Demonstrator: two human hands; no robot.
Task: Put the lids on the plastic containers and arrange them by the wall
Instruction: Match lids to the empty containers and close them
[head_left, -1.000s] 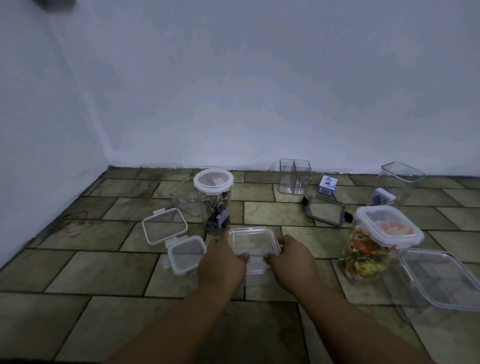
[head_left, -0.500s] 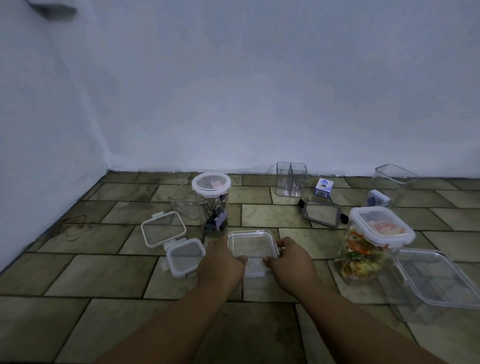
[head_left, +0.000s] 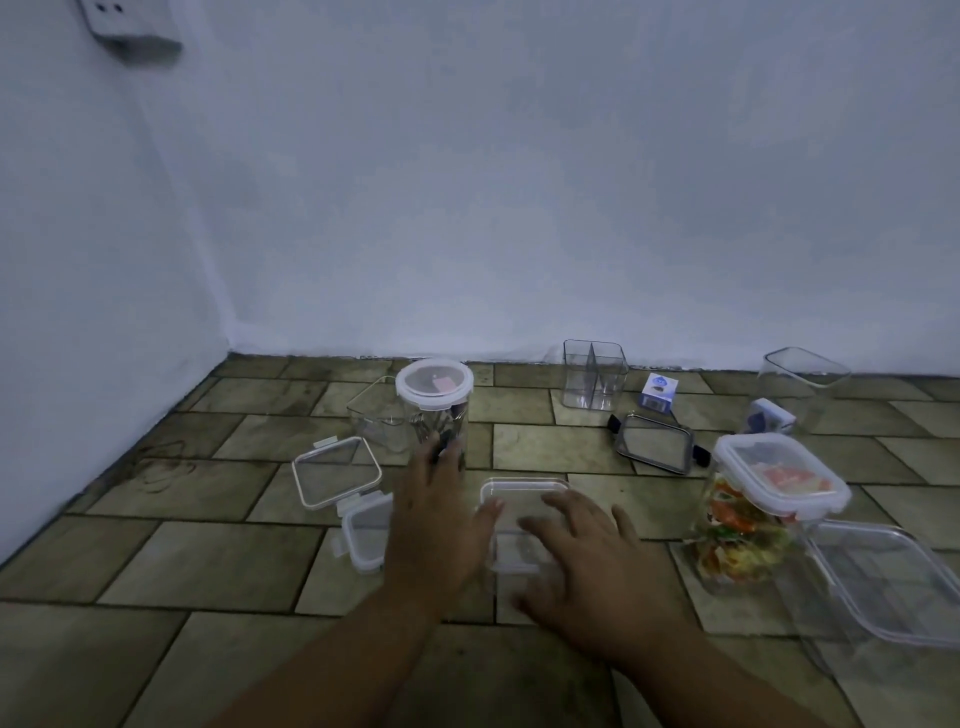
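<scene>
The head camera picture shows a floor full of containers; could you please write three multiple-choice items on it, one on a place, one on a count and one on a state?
1. Where does the divided clear box stand?
A. By the back wall
B. Beside the person's elbow
C. On the round jar

2. How many containers hold colourful contents?
A. One
B. Three
C. None

3. What is the right hand doing?
A. Lying spread on the small clear container
B. Holding the black-clipped lid
C. Lifting the round jar

Answers: 1 A, it stands near the base of the wall; 2 A, only the tall container shows orange and yellow contents; 3 A, its fingers rest spread over the lid.
</scene>
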